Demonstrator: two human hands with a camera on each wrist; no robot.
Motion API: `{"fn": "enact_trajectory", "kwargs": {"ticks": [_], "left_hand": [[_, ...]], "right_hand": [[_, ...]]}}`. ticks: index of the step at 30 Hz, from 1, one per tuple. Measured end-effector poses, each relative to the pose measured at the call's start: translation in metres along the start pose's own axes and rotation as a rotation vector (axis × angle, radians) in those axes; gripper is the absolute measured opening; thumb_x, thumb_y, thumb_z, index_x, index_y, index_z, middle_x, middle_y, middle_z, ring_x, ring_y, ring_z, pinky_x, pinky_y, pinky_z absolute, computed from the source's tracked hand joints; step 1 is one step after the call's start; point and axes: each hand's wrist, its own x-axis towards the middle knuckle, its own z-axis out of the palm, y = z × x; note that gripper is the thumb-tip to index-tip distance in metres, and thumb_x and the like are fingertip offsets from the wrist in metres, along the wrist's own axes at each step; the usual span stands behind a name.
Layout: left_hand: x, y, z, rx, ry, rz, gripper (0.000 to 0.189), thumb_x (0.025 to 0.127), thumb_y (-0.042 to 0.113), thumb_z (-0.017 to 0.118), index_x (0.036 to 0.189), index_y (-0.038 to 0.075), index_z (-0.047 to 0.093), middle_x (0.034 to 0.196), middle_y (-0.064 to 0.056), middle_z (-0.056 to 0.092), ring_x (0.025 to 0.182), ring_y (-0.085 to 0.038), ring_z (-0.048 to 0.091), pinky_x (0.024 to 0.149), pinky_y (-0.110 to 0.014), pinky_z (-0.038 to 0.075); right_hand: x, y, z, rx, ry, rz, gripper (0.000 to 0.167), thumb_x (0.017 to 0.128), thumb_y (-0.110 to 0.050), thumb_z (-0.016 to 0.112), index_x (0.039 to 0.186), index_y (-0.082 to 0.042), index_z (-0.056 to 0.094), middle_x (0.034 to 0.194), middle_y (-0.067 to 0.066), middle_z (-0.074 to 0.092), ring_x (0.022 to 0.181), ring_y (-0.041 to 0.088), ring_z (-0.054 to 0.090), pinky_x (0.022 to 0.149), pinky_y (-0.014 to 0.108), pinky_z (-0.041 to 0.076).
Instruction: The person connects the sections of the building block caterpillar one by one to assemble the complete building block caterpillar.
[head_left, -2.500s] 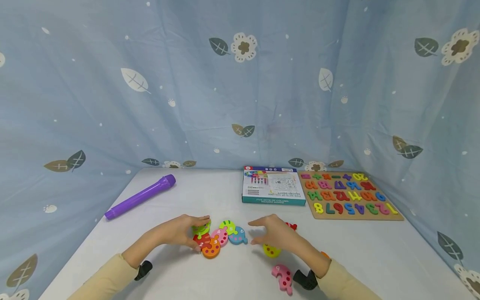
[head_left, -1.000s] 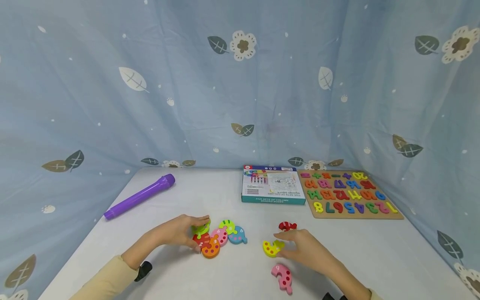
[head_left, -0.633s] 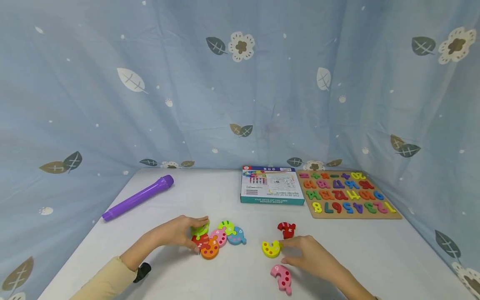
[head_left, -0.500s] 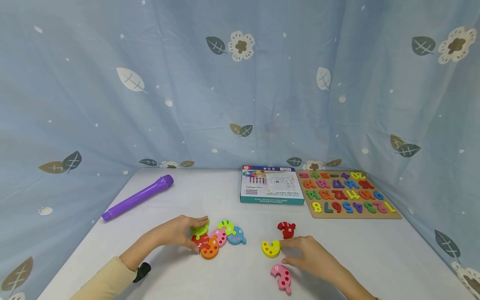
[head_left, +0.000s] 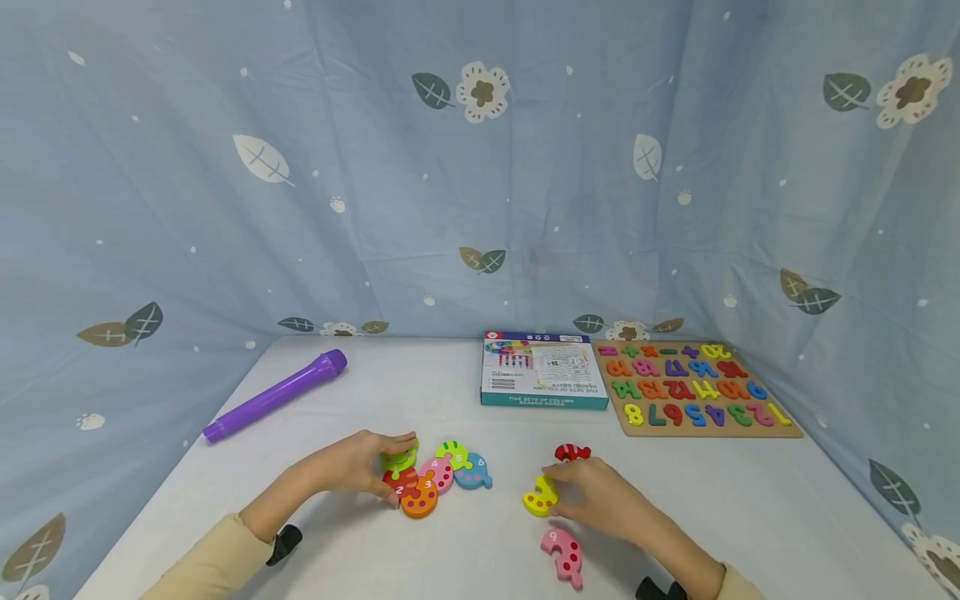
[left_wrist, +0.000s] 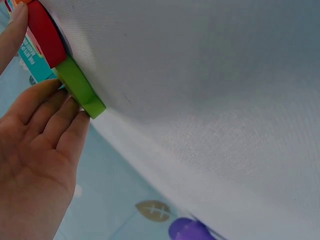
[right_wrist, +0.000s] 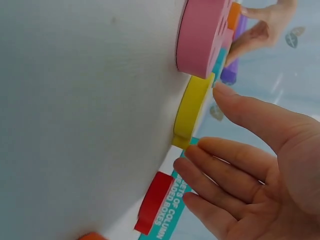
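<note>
Several numbered wooden pieces form a linked caterpillar puzzle, from a green head (head_left: 397,461) through orange piece 3 (head_left: 419,502) to blue piece 6 (head_left: 472,472). My left hand (head_left: 348,462) holds its left end, fingers against the head and thumb by red piece 2 (head_left: 405,481). In the left wrist view the fingers touch the green edge (left_wrist: 77,86). My right hand (head_left: 607,502) pinches a loose yellow puzzle piece (head_left: 537,500) between thumb and forefinger; its number is hidden. The right wrist view shows the yellow piece (right_wrist: 192,107) lying on the table.
Pink piece 9 (head_left: 567,553) lies nearer than the right hand, and a red piece (head_left: 572,452) lies beyond it, partly covered. Farther back are a flat box (head_left: 544,375), a number board (head_left: 637,429) and, at left, a purple microphone-shaped tube (head_left: 273,396).
My right hand has moved right, from beside the blue piece to the yellow piece, and pinches it. The yellow piece has turned slightly. The left hand has stayed at the caterpillar's head.
</note>
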Motion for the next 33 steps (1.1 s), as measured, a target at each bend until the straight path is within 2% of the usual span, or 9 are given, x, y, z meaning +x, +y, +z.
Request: {"fn": "enact_trajectory", "kwargs": {"ticks": [12,18,33], "left_hand": [[0.000,-0.002,0.001,0.014,0.004,-0.002,0.086,0.072,0.045,0.081,0.140,0.004,0.049,0.146,-0.008,0.044,0.134,-0.031,0.040,0.106,-0.047,0.037],[-0.001,-0.001,0.002,0.006,0.019,0.016,0.084,0.073,0.043,0.081,0.138,0.001,0.050,0.146,-0.012,0.044,0.134,-0.033,0.040,0.106,-0.048,0.036],[-0.004,0.004,0.006,0.005,0.037,-0.017,0.084,0.072,0.043,0.081,0.139,0.004,0.050,0.146,-0.011,0.044,0.133,-0.032,0.041,0.106,-0.046,0.037]], "right_hand": [[0.016,-0.002,0.002,-0.001,-0.042,-0.026,0.055,0.075,-0.023,0.084,0.121,-0.001,0.066,0.120,0.008,0.067,0.114,0.026,0.061,0.090,0.039,0.053],[0.018,-0.001,0.004,0.010,-0.061,-0.017,0.055,0.073,-0.023,0.085,0.121,-0.002,0.066,0.119,0.007,0.068,0.115,0.027,0.060,0.090,0.039,0.053],[0.022,-0.010,0.006,0.009,-0.008,-0.029,0.052,0.075,-0.019,0.083,0.120,0.001,0.066,0.118,0.009,0.068,0.112,0.025,0.061,0.092,0.041,0.052]]}}
